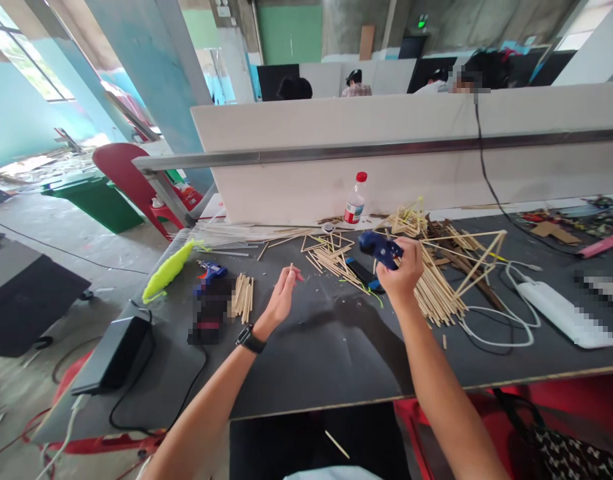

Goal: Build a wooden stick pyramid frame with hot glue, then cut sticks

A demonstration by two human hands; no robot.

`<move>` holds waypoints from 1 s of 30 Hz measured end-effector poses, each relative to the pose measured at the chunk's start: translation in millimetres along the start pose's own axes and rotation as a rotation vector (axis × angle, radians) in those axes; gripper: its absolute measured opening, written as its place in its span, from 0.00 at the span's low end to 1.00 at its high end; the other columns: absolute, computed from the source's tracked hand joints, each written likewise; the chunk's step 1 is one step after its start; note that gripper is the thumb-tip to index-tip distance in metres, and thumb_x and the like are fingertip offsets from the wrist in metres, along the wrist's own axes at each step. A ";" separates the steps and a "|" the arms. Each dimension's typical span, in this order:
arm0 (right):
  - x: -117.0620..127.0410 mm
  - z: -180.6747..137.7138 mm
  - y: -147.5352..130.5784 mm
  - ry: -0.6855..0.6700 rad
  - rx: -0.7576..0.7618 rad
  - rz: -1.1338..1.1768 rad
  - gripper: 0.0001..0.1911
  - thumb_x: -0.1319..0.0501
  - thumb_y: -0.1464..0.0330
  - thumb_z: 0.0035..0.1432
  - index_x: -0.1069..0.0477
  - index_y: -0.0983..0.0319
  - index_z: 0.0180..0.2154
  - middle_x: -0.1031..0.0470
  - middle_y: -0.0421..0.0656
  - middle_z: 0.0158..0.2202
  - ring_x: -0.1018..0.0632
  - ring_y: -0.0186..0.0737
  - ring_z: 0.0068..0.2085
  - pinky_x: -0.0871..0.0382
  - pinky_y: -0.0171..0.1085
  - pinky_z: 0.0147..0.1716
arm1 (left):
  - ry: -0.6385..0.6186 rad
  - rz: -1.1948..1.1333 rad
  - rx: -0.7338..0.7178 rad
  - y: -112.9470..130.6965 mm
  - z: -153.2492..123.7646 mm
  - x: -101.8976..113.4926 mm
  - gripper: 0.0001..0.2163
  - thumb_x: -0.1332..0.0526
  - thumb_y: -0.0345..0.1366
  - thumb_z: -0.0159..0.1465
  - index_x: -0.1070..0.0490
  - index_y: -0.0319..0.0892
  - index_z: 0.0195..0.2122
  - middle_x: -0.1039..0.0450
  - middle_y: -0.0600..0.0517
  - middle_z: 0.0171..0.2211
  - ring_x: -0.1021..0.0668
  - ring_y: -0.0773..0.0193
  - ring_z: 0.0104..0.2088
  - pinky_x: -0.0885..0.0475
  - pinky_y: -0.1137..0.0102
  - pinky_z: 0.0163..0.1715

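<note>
My left hand (280, 297), with a black watch (250, 339) at its wrist, is closed in a pinch above the table. A pale tip of what looks like a thin wooden stick (291, 266) shows at its fingertips. My right hand (403, 270) grips a dark blue handheld object (379, 248) with a rounded front end; its exact kind is unclear. Under and beside the right hand lies a pile of thin wooden sticks (439, 293). A frame of joined sticks (479, 257) stands at the pile's right. A bundle of short sticks (243, 298) lies left of my left hand.
A blue glue gun (213, 270), a yellow-green soft item (169, 270) and a black box (111, 355) are on the left. A bottle (355, 200) stands by the partition (296, 187). At right lie a white power bank (561, 310) and cables. People sit beyond the partition.
</note>
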State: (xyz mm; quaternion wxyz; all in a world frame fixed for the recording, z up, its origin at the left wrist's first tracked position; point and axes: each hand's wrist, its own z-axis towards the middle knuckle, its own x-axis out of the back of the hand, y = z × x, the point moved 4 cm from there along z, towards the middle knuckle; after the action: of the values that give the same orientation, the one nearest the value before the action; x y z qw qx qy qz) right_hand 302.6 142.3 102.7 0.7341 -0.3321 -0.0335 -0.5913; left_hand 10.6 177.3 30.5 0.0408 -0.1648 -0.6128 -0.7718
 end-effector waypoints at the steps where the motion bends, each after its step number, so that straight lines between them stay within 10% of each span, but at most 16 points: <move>1: -1.3 -4.3 -4.9 0.038 -0.005 0.070 0.04 0.43 0.66 0.59 0.37 0.58 0.35 0.28 0.53 0.42 0.24 0.51 0.49 0.30 0.49 0.51 | 0.006 -0.022 0.011 -1.4 -1.3 -1.3 0.23 0.59 0.54 0.73 0.33 0.44 0.45 0.27 0.49 0.41 0.27 0.63 0.40 0.30 0.70 0.39; 10: -48.4 -34.2 -35.4 -0.063 -0.456 1.082 0.23 0.32 0.51 0.56 0.43 0.56 0.32 0.34 0.34 0.26 0.29 0.33 0.24 0.30 0.37 0.29 | -0.072 -0.211 0.023 4.3 -3.3 -6.0 0.28 0.43 0.59 0.66 0.24 0.39 0.52 0.24 0.47 0.39 0.27 0.60 0.41 0.33 0.69 0.41; 21: -78.6 -64.3 -45.1 -0.409 -0.685 1.104 0.24 0.29 0.51 0.48 0.40 0.56 0.30 0.24 0.38 0.27 0.24 0.37 0.27 0.37 0.35 0.24 | -0.442 -0.350 0.186 7.5 -21.9 -37.7 0.23 0.34 0.55 0.61 0.17 0.39 0.46 0.22 0.48 0.37 0.28 0.67 0.32 0.34 0.71 0.33; 30: -80.1 -67.5 -48.2 -0.381 -0.763 1.118 0.27 0.25 0.53 0.41 0.41 0.56 0.28 0.30 0.35 0.24 0.22 0.40 0.30 0.34 0.36 0.27 | -0.351 -0.555 0.400 0.7 -25.7 -42.9 0.26 0.27 0.53 0.55 0.21 0.38 0.47 0.17 0.44 0.40 0.18 0.59 0.42 0.26 0.67 0.46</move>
State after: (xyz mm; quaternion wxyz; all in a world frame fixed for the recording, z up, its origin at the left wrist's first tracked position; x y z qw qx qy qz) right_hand 212.6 170.7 36.4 0.7416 -0.6317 0.2242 -0.0274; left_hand 46.0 146.6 13.0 -0.2442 -0.1111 -0.7702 -0.5786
